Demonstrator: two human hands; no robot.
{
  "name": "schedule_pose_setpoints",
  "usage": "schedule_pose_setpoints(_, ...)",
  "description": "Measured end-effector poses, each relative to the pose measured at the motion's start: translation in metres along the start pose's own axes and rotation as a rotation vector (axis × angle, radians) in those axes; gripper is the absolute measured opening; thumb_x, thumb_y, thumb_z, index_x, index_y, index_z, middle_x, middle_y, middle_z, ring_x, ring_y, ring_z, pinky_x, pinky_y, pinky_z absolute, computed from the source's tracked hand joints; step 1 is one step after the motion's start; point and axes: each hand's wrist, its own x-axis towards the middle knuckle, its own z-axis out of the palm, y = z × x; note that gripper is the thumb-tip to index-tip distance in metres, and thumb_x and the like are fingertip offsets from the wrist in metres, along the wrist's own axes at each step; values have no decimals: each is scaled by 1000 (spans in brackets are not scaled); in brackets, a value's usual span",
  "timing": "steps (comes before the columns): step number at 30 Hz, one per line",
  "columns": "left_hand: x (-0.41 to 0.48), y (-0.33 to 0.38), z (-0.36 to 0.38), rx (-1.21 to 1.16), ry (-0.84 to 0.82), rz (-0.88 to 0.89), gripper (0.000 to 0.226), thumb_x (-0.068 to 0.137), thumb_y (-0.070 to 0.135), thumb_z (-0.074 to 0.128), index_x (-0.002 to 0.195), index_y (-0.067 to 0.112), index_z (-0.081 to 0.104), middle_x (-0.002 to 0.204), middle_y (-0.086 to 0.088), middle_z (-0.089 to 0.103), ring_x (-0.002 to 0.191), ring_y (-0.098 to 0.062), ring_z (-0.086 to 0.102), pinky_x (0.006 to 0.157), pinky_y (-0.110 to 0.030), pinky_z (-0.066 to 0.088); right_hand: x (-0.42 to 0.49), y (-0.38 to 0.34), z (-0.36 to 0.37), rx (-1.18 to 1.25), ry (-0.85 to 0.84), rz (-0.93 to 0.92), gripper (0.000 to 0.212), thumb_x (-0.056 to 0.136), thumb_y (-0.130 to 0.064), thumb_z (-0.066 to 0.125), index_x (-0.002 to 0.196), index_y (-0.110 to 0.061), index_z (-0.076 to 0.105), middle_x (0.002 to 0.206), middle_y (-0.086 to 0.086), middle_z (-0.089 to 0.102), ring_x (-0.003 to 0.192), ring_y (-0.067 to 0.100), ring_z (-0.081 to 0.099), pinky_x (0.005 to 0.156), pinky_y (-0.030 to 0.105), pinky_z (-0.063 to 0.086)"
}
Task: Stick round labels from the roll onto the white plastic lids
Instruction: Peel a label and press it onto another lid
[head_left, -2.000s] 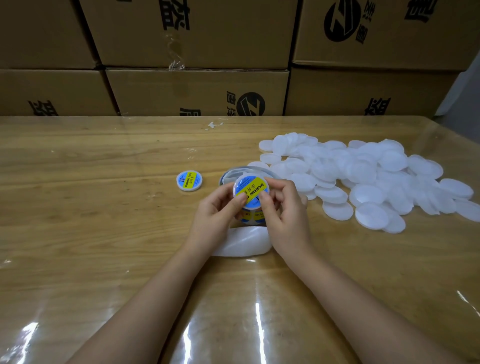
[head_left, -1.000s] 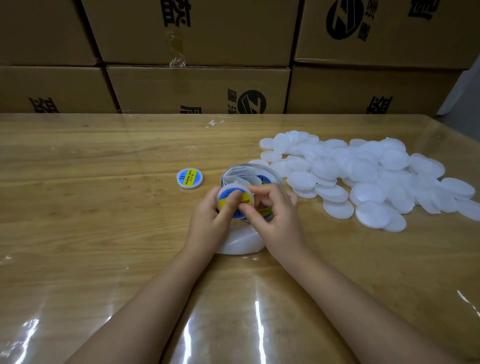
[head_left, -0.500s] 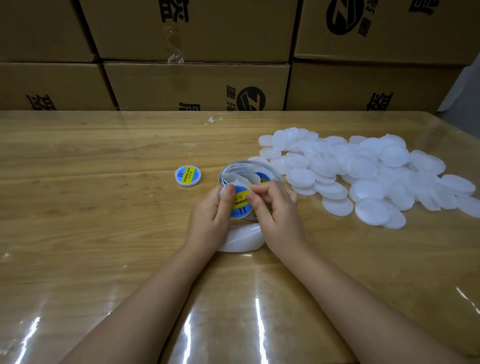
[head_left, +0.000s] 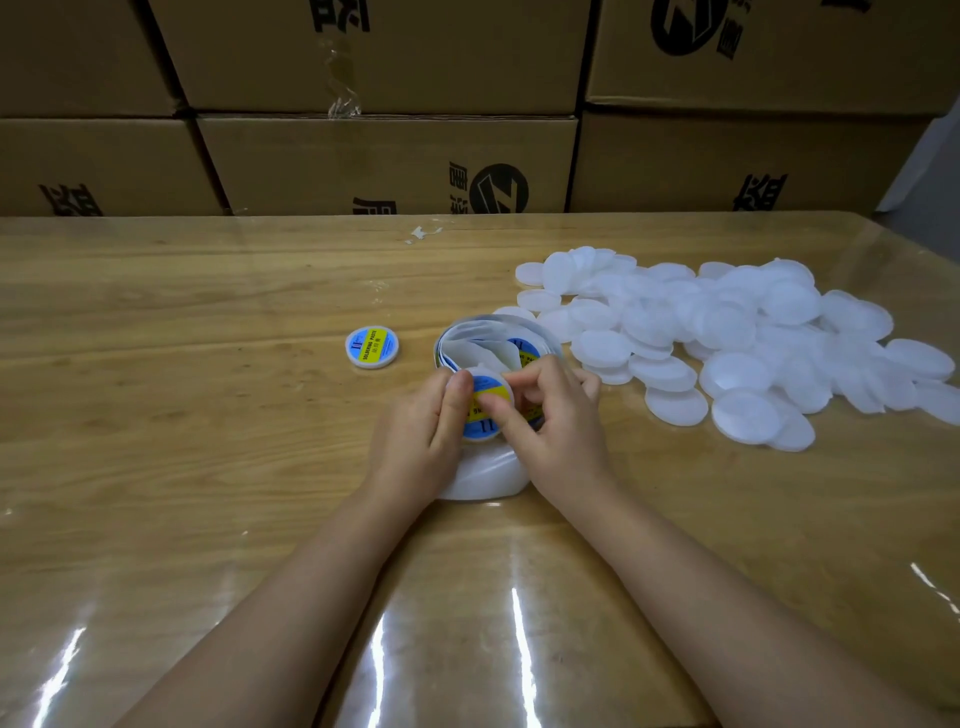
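A white lid with a blue and yellow round label (head_left: 485, 410) sits between both hands at the table's middle. My left hand (head_left: 423, 441) grips its left side, thumb on top. My right hand (head_left: 558, 431) pinches it from the right, fingertips pressing on the label. Just behind it lies the label roll (head_left: 488, 343), a loose coil of white backing with blue and yellow labels showing. A loop of bare backing strip (head_left: 485, 475) lies under my wrists. One finished labelled lid (head_left: 372, 347) rests to the left. A heap of plain white lids (head_left: 727, 338) spreads to the right.
The wooden table (head_left: 182, 441) has a glossy clear cover. Stacked cardboard boxes (head_left: 384, 161) stand along its far edge. A small scrap of white paper (head_left: 426, 232) lies near that edge.
Both hands have lowered the labelled lid from in front of the roll toward the table and a little left. The lid has turned in my fingers, and my fingertips now press on its label.
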Motion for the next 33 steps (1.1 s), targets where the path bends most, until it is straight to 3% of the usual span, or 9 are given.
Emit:
schedule_pose_setpoints(3, -1, 2, 0, 49, -9, 5, 42, 91, 52, 23, 67, 24, 43, 52, 11, 41, 52, -6, 42, 51, -27, 29, 2, 4, 1, -10, 11, 8, 30, 89, -40, 46, 82, -14, 58, 73, -16, 54, 77, -1, 49, 87, 27, 27)
schedule_pose_setpoints(6, -2, 2, -1, 90, -15, 0, 52, 89, 54, 21, 70, 14, 49, 52, 10, 43, 50, -9, 41, 52, -32, 29, 2, 6, 2, -25, 18, 0, 31, 91, -37, 42, 82, -12, 59, 72, -19, 49, 85, -14, 42, 84, 27, 27)
schedule_pose_setpoints(12, -1, 7, -7, 231, -29, 54, 62, 87, 53, 14, 77, 8, 56, 60, 5, 48, 57, -32, 52, 53, -36, 34, 2, 5, 1, -55, 53, -14, 30, 79, -47, 59, 78, -17, 56, 70, -17, 52, 78, -3, 48, 85, 24, 26)
schedule_pose_setpoints(15, -2, 9, -9, 265, -24, 58, 53, 87, 51, 13, 74, 15, 49, 59, 6, 45, 58, -35, 52, 53, -32, 26, 2, 5, 2, -47, 42, -11, 31, 84, -46, 53, 77, -16, 58, 70, -19, 50, 84, -11, 44, 84, 28, 28)
schedule_pose_setpoints(18, -2, 10, -9, 281, -32, 59, 52, 87, 53, 12, 75, 16, 46, 60, 5, 43, 59, -37, 52, 53, -32, 26, 3, 5, 2, -31, 27, -8, 35, 89, -43, 46, 79, -12, 60, 71, -18, 50, 82, -3, 45, 86, 30, 28)
schedule_pose_setpoints(22, -2, 12, -10, 241, -51, 56, 37, 87, 54, 15, 68, 29, 35, 51, 13, 37, 52, -22, 39, 50, -32, 22, 2, 5, 2, -35, 38, -16, 32, 92, -34, 42, 79, -9, 58, 70, -22, 44, 94, -22, 35, 82, 33, 32)
schedule_pose_setpoints(26, -4, 10, -10, 170, -68, 98, 38, 88, 49, 21, 74, 24, 45, 56, 9, 46, 55, -20, 47, 53, -37, 32, 2, 5, 2, -70, 40, -52, 30, 87, -43, 50, 77, -15, 57, 71, -16, 52, 82, -9, 42, 85, 29, 28)
schedule_pose_setpoints(29, -5, 6, -8, 114, -87, 109, 24, 87, 47, 27, 72, 30, 36, 56, 13, 43, 54, -10, 44, 51, -31, 30, 3, 5, 1, -62, 76, -62, 27, 91, -35, 47, 76, -13, 57, 70, -24, 44, 85, -15, 40, 83, 32, 30)
schedule_pose_setpoints(33, -5, 5, -4, -72, -62, 63, 31, 91, 43, 35, 87, 20, 57, 70, 5, 55, 63, -7, 51, 57, -29, 40, 4, 8, 1, -52, 108, -48, 27, 93, -30, 43, 83, -13, 61, 75, -27, 47, 85, -13, 42, 83, 36, 31)
